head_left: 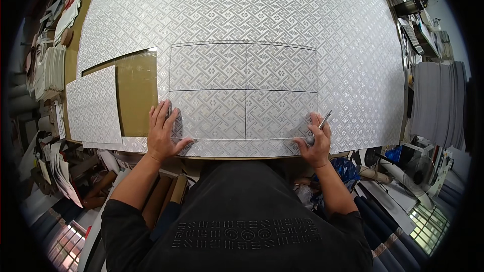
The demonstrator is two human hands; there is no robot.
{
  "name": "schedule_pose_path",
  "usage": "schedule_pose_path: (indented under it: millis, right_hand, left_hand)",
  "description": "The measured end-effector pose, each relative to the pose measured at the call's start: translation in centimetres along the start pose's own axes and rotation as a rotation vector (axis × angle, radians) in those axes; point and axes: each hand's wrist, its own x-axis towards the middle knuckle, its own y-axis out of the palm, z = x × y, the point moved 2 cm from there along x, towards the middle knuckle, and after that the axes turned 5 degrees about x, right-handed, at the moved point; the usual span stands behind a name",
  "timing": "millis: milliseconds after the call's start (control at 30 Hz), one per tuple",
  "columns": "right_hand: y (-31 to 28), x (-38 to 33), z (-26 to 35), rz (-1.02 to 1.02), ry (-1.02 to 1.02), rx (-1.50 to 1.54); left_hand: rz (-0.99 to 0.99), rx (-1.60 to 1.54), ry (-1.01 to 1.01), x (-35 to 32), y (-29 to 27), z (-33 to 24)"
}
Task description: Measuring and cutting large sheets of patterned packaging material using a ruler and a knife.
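L hand flat on clear template; R hand holds pen.

We see template on fabric on table; left hand on its near-left corner, right hand with pen at near-right; cut piece left.

Cluttered workshop w/ big brown worktable mid-room. Left of table: paper stacks. Right: grey fabric stack, fan. Below it: fabric rolls.

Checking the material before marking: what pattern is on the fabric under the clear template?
Silver-white woven geometric lattice fabric with small flower motifs; clearest in the head view.
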Motion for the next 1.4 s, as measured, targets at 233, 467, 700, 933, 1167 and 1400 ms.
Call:
schedule_pose_path:
  millis: [233,467,700,933,1167,1400]
  right_hand:
    - [-0.24,-0.06,0.08,-0.032,0.035,0.04]
    - [-0.46,0.04,0.11,-0.004,0.045,0.02]
    - [-0.52,0.02,0.22,-0.011,0.038,0.027]
    - [-0.38,0.05,0.2,-0.022,0.045,0.046]
    - [-0.41,0.17,0.23,-0.022,0.034,0.046]
    - [-0.43,-0.2,0.05,0.021,0.041,0.024]
  left_hand:
    - [-0.005,0.011,0.049,0.2,0.24,-0.19]
    - [-0.007,0.012,0.028,0.12,0.38,-0.03]
    - [-0.011,0.009,0.043,0.14,0.4,0.02]
    - [-0.01,0.008,0.041,0.05,0.48,0.12]
    - [-0.009,0.008,0.039,-0.14,0.55,0.26]
    - [-0.028,0.001,0.045,0.1,0.48,0.1]
